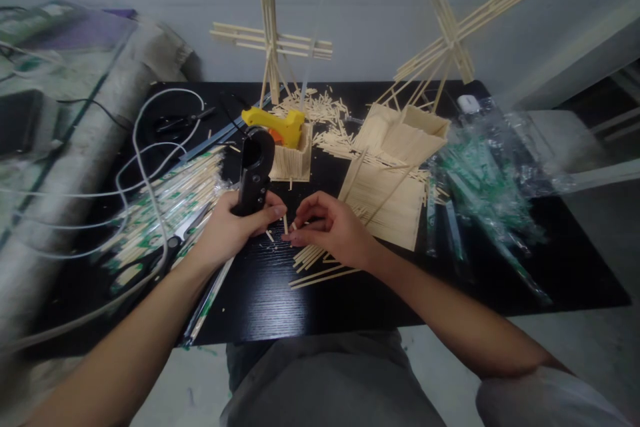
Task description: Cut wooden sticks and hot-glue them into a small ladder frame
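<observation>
My left hand (235, 223) is closed around a black hand tool (254, 170) with a rounded end and rivets. I cannot make out its exact kind. By the left thumb tip a short wooden stick piece (285, 223) stands nearly upright. My right hand (337, 227) is pinched just beside it, with a small stick piece (295, 227) at its fingertips. On the table below lie tiny cut bits (270, 236). Under the right hand rest several longer wooden sticks (320, 277).
A yellow glue gun (280, 125) sits in a stick-built box (293, 163). Two windmill-like stick crosses (270, 40) stand behind. A stick panel (383, 203), wrapped stick bundles (170, 207), a white cable (145, 173), scissors (183, 121) and plastic wrappers (495, 180) lie around the black table (270, 310).
</observation>
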Demonstrator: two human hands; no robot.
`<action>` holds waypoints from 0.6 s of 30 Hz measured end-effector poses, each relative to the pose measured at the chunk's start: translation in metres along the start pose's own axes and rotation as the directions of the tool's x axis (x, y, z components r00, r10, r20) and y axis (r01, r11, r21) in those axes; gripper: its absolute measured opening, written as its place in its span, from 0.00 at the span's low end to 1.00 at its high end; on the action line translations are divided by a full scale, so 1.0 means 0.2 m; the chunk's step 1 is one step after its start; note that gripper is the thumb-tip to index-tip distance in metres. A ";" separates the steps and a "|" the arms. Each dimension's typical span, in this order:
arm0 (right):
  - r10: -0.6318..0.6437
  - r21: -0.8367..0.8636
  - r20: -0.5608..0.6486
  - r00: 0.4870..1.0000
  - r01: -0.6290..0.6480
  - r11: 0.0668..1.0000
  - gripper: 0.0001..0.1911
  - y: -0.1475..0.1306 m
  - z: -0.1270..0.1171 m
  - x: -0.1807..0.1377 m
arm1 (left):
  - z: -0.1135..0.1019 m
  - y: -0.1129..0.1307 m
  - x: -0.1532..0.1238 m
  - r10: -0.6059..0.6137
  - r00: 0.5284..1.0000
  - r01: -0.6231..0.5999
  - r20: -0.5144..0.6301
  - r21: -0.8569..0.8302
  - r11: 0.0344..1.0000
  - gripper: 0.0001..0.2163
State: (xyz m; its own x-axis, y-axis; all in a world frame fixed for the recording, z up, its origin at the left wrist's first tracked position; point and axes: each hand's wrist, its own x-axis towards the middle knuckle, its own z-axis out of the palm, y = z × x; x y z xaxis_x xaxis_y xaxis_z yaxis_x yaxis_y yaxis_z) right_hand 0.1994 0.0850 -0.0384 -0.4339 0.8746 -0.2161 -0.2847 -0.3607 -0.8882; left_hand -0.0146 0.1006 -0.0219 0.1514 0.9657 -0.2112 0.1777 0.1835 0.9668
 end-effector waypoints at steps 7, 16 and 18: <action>0.153 0.138 -0.046 0.987 -0.145 0.980 0.25 -0.02 0.01 0.01 | 0.03 -0.02 -0.01 0.023 1.000 -0.023 -0.017 -0.012 1.000 0.13; 0.172 0.195 -0.049 0.984 -0.159 0.968 0.22 -0.03 0.02 0.00 | 0.08 0.00 -0.02 0.031 0.999 -0.032 -0.041 -0.029 0.999 0.12; 0.167 0.205 -0.048 0.985 -0.154 0.966 0.23 -0.03 0.02 0.01 | 0.09 0.00 -0.03 0.037 0.998 -0.039 -0.044 -0.034 0.999 0.12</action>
State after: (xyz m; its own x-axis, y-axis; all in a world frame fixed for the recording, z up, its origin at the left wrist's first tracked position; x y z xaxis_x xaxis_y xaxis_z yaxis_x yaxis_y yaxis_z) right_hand 0.1967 0.0867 -0.0322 -0.4335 0.8165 -0.3812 -0.3838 -0.5501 -0.7417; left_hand 0.0012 0.0926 -0.0233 0.1148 0.9790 -0.1684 0.1384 0.1521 0.9786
